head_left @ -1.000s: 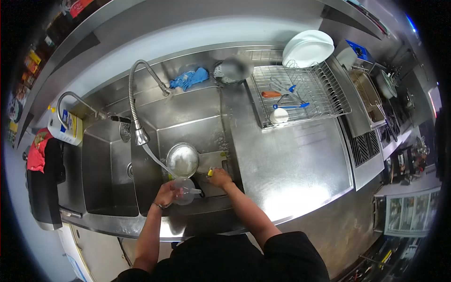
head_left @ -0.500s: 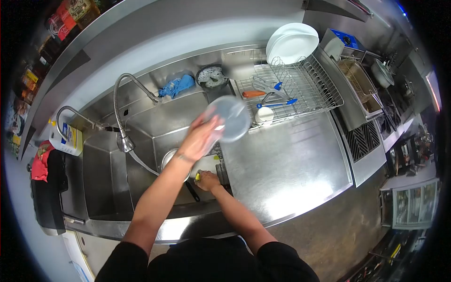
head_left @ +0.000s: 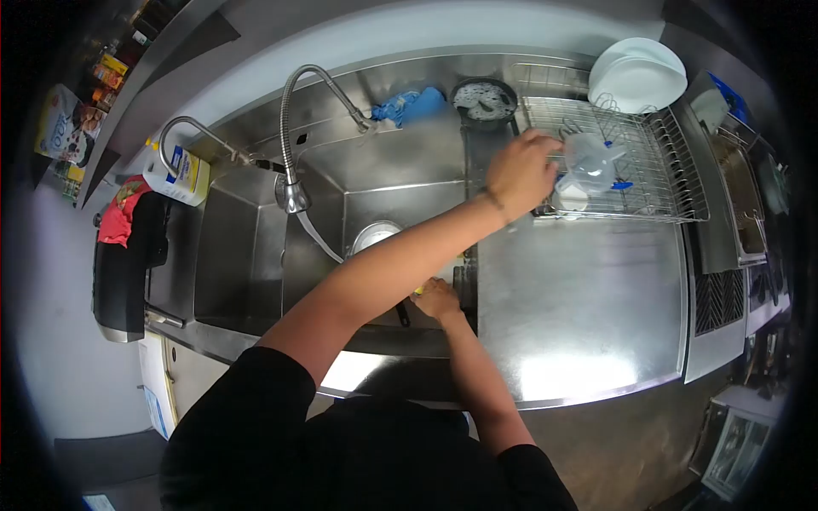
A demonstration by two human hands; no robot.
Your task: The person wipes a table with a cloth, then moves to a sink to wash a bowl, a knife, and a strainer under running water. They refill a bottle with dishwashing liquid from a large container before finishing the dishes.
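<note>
My left hand (head_left: 521,170) reaches across to the dish rack (head_left: 660,200), its fingers closed at the near rim of a clear round plastic container (head_left: 591,162). The container overlaps blue-handled utensils and sits just behind a white cup (head_left: 571,197). Down in the right sink basin, my right hand (head_left: 438,298) is closed around a yellow sponge (head_left: 417,290), mostly hidden by the fingers. Left of it, a round metal pan or bowl (head_left: 375,232) is partly covered by my left forearm, with a black handle (head_left: 403,314) near my right hand.
White plates (head_left: 637,75) stand at the back of the rack. A blue cloth (head_left: 411,106) and a black dish with suds (head_left: 484,100) lie along the sink's back ledge. The spray faucet (head_left: 294,196) hangs over the basins, with a detergent jug (head_left: 183,175) at left.
My left hand has carried the clear plastic container from above the sink's edge rightward to the dish rack. My right hand stays in the basin with the sponge. The view has shifted right.
</note>
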